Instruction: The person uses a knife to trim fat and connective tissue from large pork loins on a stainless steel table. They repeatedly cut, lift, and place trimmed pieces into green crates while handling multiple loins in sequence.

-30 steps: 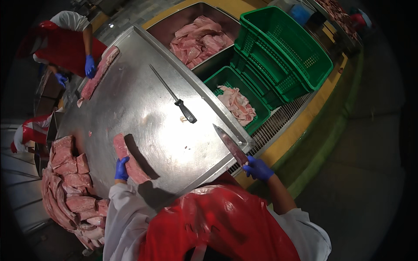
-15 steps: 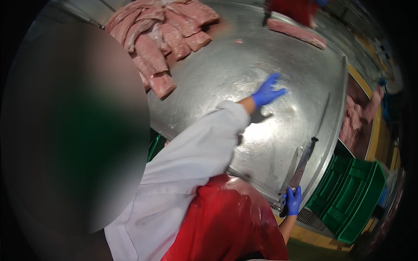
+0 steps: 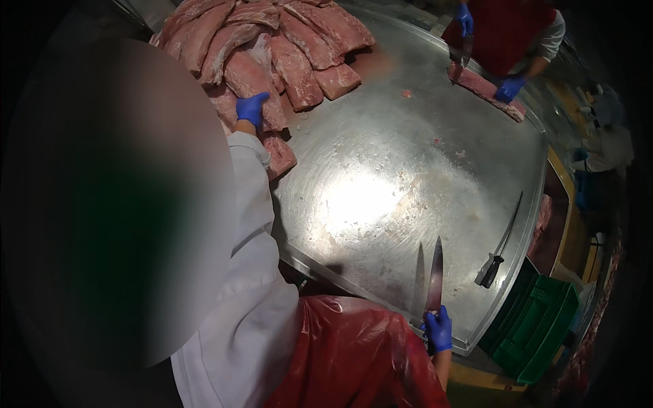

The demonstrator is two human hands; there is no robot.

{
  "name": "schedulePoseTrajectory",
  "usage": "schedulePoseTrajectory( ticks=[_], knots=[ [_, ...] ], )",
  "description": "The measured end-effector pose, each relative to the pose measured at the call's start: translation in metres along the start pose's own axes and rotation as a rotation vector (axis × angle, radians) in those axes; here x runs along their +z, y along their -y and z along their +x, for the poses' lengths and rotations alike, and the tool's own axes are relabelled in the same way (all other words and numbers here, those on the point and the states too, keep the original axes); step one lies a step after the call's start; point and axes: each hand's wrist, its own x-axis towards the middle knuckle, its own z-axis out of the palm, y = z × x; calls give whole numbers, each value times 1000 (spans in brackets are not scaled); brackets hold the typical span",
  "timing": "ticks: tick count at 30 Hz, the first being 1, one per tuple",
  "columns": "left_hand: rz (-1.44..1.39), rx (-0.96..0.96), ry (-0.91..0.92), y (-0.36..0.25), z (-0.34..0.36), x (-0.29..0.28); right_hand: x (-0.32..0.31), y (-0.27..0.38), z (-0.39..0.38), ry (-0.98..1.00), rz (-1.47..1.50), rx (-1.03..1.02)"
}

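Left hand (image 3: 251, 109), blue-gloved, laid on a marbled pink meat slab (image 3: 249, 76) in the heap (image 3: 295, 71), far left of the counter (image 3: 381, 146); whether it grips cannot be told. Right hand (image 3: 439, 329), clenched round a pointed metal knife (image 3: 435, 275). Counter: scuffed, shiny metal, rimmed. Alongside: green plastic crate (image 3: 544, 326)

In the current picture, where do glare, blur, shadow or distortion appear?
Head view, middle: white glare washes out part of the metal table; head view, left: a large oval blur hides what is behind it; head view, lower right: a shadow lies left of the knife in the right hand; head view, rim: the table's edges bend, corners go black.
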Motion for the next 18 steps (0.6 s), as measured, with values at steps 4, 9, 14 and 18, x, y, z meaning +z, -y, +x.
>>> schedulePoseTrajectory(
  ticks=[4,9,14,18],
  knots=[
    [-482,-114,60,51,42,-18,10,10,-4,-23,16,-38],
    [-647,-335,315,59,20,-45,23,5,-17,-71,-6,-1],
    [-531,-368,353,11,-32,-97,31,20,-2,-7,-103,14],
    [-351,-274,386,-19,-92,-130,36,39,14,1,-87,0]
  ],
)
